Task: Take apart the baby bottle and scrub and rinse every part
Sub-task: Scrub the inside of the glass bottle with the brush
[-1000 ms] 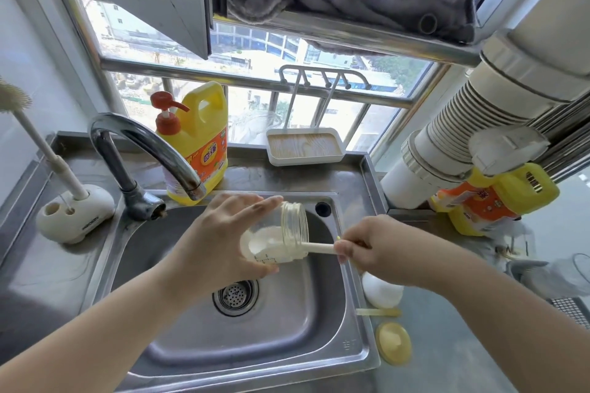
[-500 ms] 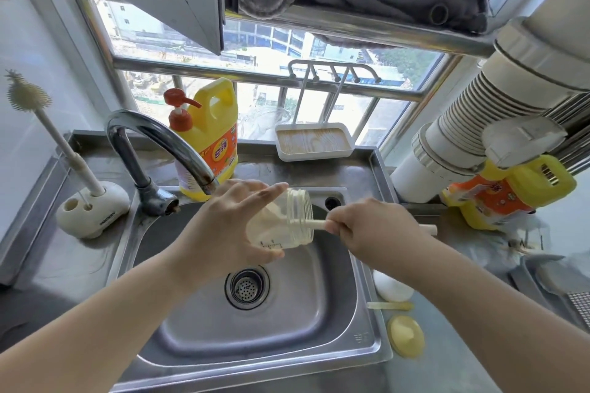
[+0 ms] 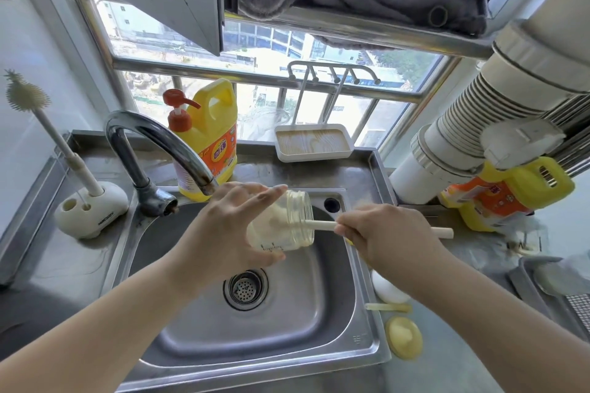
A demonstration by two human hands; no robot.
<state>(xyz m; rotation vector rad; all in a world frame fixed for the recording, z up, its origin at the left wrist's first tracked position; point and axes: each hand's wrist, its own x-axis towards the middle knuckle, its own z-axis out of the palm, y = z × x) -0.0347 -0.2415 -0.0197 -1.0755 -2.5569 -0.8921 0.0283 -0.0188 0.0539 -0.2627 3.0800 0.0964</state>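
Note:
My left hand [image 3: 223, 230] holds the clear bottle body [image 3: 287, 223] on its side above the steel sink [image 3: 204, 357], with the threaded mouth facing right. My right hand [image 3: 383, 233] grips the cream handle of a bottle brush [image 3: 321, 225]. The brush head sits inside the bottle, blurred behind the plastic, and the handle's far end sticks out past my right wrist. On the counter right of the sink lie a white dome-shaped part [image 3: 388, 290], a thin cream stick [image 3: 388, 307] and a yellow round lid [image 3: 404, 337].
The curved tap [image 3: 159, 137] ends just left of the bottle. A yellow detergent jug [image 3: 209, 140] stands behind it. A second brush in a white stand [image 3: 91, 210] is at the left. A white tray [image 3: 314, 143] sits on the sill, and another yellow jug [image 3: 507, 198] at right.
The brush handle has slid further out to the right of the bottle and back in. Both hands stay above the sink while the view has shifted slightly.

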